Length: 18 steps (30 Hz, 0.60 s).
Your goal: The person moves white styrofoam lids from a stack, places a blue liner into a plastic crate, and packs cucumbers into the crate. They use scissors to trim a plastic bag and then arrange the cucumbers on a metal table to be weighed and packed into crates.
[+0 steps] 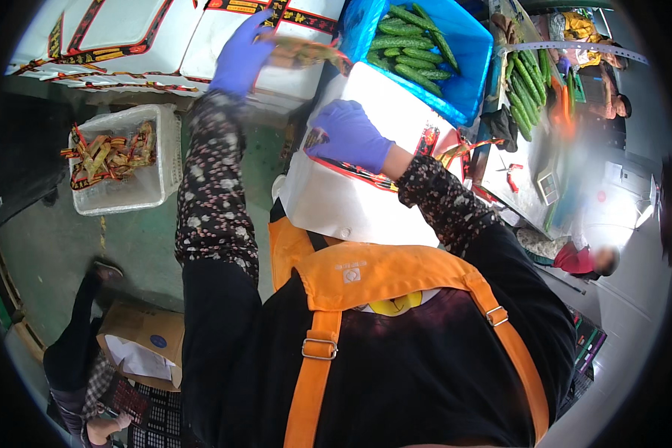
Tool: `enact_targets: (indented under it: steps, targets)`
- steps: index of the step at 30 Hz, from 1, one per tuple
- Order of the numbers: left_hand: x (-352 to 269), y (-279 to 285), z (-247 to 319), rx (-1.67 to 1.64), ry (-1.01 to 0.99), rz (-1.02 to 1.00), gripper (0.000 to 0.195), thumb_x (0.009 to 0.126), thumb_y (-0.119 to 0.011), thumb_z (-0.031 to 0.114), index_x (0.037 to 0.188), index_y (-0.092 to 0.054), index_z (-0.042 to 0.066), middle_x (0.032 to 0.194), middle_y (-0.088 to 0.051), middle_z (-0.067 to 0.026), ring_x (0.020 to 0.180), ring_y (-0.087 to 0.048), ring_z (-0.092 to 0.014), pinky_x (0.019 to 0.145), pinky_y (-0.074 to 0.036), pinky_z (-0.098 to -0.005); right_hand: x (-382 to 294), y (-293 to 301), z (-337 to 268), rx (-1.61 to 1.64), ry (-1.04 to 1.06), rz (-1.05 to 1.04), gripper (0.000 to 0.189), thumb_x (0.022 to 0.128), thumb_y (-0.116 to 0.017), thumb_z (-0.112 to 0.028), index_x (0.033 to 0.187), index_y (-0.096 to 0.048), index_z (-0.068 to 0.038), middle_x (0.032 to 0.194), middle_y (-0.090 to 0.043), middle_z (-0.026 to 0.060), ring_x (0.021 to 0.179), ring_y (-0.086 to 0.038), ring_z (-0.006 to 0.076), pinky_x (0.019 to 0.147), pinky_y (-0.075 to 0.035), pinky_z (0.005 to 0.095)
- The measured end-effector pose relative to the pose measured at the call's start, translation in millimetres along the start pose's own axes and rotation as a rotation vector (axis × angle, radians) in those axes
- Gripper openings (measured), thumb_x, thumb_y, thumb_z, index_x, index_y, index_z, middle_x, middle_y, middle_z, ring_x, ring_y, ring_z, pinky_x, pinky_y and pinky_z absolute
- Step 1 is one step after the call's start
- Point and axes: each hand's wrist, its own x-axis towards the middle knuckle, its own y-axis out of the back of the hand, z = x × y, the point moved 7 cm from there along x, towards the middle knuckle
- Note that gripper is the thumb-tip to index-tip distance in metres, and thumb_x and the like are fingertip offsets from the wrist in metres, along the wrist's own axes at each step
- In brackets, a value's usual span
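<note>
My left hand [242,59], in a purple glove, is raised over white foam boxes, with a blurred, crumpled strip of printed tape [308,50] in its fingers. My right hand [350,134], also gloved, is curled on a white foam box [336,207] directly before me. A dark bit of printed tape [316,138] shows at its fingertips; its palm side is hidden. More red, black and gold tape [364,176] runs along this box below the hand. A loose tape end [459,150] sticks out at the right.
A blue-lined crate [470,73] of cucumbers [409,45] stands beyond the box. Taped foam boxes [117,33] line the back left. A white basket [171,151] holds crumpled tape [112,154]. On the right table [493,173] lie cucumbers and red-handled clippers [513,178]. Other people are nearby.
</note>
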Motion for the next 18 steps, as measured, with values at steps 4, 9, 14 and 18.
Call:
enact_targets:
  steps: [4, 9, 14, 18]
  targets:
    - [-104.4, 82.7, -146.2, 0.784, 0.756, 0.332, 0.066, 0.085, -0.064, 0.017, 0.140, -0.033, -0.001, 0.134, -0.044, -0.0202, 0.114, -0.052, -0.029, 0.094, -0.044, -0.0381, 14.4, -18.8, 38.6, -0.039, -0.200, -0.026, 0.032, 0.082, -0.059, -0.041, 0.097, -0.069, -0.015, 0.108, -0.061, 0.0065, 0.111, -0.052, 0.0240, 0.099, -0.034, 0.0436]
    - [-170.4, 21.9, -179.1, 0.758, 0.210, 0.034, 0.084, 0.075, -0.074, 0.022, 0.146, -0.029, 0.011, 0.141, -0.037, -0.0235, 0.127, -0.043, -0.037, 0.102, -0.041, -0.0378, 2.8, -15.3, 49.0, 0.049, -0.019, 0.191, 0.017, 0.085, -0.057, -0.025, 0.095, -0.069, -0.018, 0.108, -0.060, 0.0006, 0.112, -0.051, 0.0206, 0.097, -0.033, 0.0429]
    - [-172.1, -61.3, -143.7, 0.504, 0.145, -0.181, 0.076, 0.078, -0.070, 0.021, 0.144, -0.035, 0.020, 0.138, -0.045, -0.0134, 0.119, -0.051, -0.030, 0.095, -0.045, -0.0363, 5.3, -16.5, 46.2, 0.002, -0.013, 0.194, 0.018, 0.086, -0.056, -0.025, 0.095, -0.069, -0.017, 0.107, -0.059, 0.0007, 0.114, -0.048, 0.0188, 0.099, -0.030, 0.0451]
    - [-158.3, -79.7, -128.5, 0.621, 0.044, -0.234, 0.065, 0.082, -0.063, 0.016, 0.142, -0.039, 0.023, 0.126, -0.054, -0.0083, 0.093, -0.063, -0.027, 0.078, -0.052, -0.0344, 7.2, -14.3, 46.4, 0.038, -0.016, 0.123, 0.019, 0.085, -0.055, -0.025, 0.095, -0.069, -0.016, 0.108, -0.059, 0.0016, 0.116, -0.047, 0.0201, 0.100, -0.029, 0.0455]
